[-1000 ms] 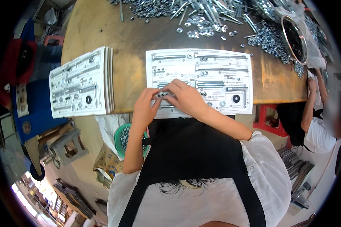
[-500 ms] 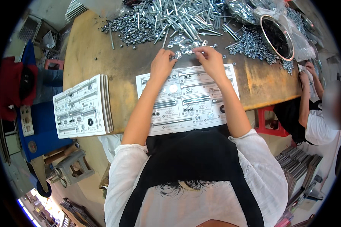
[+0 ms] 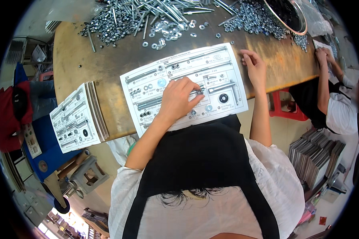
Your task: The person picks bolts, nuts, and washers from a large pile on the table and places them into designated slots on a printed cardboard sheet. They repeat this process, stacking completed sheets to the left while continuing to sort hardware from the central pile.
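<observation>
A white printed hardware card (image 3: 238,99) lies tilted at the table's front edge, with pictures of bolts, nuts and washers. My left hand (image 3: 181,97) is over its middle, fingers curled down and thumb close to the fingertips. Whatever is pinched there is too small to make out. Just beyond the card's right edge, my right hand (image 3: 254,68) hovers with fingers loosely bent and apart, and nothing shows in them. Flat silver washers (image 3: 169,31) are spread on the table past the card's far edge.
Small nuts (image 3: 109,32) and long bolts (image 3: 163,10) are heaped at the back, with more nuts (image 3: 249,24) to the right. A steel-rimmed bowl (image 3: 305,28) holds dark pieces. Stacked cards (image 3: 75,121) stand left. A co-worker's hands (image 3: 325,56) work at right.
Both hands have left the washers. My left hand has come back over the card, and my right hand has moved to the card's right side. The card now looks more tilted.
</observation>
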`<state>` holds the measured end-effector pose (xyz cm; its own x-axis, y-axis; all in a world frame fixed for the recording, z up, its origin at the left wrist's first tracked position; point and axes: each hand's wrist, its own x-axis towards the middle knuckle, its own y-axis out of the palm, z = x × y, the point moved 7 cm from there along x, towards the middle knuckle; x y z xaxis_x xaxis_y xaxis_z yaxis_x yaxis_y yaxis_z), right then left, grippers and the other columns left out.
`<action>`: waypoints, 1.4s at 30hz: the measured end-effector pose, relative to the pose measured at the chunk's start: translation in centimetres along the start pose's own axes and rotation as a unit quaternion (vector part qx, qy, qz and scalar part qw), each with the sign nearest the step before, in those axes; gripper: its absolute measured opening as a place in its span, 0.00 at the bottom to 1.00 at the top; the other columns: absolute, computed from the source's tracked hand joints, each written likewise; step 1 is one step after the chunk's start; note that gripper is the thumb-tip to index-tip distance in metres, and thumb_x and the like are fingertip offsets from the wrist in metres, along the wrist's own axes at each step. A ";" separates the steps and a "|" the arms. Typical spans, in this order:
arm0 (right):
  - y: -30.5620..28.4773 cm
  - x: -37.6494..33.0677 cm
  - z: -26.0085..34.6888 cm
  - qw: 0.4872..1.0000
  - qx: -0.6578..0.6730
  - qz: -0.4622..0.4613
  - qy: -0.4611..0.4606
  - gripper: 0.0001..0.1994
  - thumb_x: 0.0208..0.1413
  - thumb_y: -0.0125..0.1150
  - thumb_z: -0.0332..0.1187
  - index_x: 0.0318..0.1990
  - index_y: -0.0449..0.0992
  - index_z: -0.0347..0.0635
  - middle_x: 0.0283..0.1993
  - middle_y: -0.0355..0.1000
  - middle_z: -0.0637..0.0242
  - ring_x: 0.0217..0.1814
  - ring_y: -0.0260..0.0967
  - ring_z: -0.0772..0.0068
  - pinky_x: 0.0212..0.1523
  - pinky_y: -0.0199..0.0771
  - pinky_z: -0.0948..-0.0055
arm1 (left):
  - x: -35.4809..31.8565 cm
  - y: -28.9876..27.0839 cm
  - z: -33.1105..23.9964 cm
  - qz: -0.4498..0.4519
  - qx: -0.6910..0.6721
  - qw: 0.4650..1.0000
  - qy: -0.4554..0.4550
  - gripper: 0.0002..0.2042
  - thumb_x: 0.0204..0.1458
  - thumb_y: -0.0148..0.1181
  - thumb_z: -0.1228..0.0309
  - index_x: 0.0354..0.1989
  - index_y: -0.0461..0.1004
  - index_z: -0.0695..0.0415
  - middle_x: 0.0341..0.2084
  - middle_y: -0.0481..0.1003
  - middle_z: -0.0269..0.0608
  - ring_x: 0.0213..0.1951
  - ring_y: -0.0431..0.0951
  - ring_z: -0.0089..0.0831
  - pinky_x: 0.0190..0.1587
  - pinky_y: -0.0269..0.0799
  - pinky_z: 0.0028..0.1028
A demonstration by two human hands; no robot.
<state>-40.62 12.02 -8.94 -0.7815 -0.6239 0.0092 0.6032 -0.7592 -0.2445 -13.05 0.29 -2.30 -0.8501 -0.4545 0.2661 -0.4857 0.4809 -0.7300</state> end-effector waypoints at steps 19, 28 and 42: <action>0.3 -0.1 0.5 0.994 -0.051 -0.085 -0.055 0.07 0.60 0.59 0.24 0.41 0.82 0.41 0.33 0.78 0.69 0.29 0.75 0.82 0.32 0.74 0.80 | 10.4 6.6 0.4 -0.028 0.190 0.980 0.047 0.12 0.47 0.69 0.62 0.36 0.77 0.51 0.34 0.71 0.36 0.39 0.74 0.34 0.43 0.65 0.34; 0.1 0.1 0.6 0.995 -0.024 -0.075 -0.060 0.08 0.62 0.58 0.25 0.43 0.82 0.42 0.36 0.78 0.69 0.30 0.73 0.82 0.32 0.73 0.81 | 9.4 -3.5 9.9 -0.128 0.117 0.960 -0.222 0.10 0.52 0.65 0.63 0.39 0.79 0.54 0.34 0.76 0.37 0.37 0.79 0.40 0.40 0.73 0.39; 25.2 3.2 10.6 0.912 -0.219 0.216 -0.273 0.05 0.50 0.65 0.30 0.35 0.82 0.46 0.37 0.76 0.60 0.42 0.75 0.55 0.43 0.74 0.61 | 5.9 -4.5 14.0 -0.094 0.109 0.964 -0.225 0.11 0.49 0.69 0.70 0.39 0.79 0.61 0.33 0.76 0.46 0.33 0.79 0.40 0.39 0.74 0.36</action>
<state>-26.26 -11.07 -4.73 -0.2190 -0.9370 0.2722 0.6204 -0.3490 -0.7023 -13.03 -15.11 -6.24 -0.5528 -0.8211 0.1419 -0.5261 0.2119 -0.8236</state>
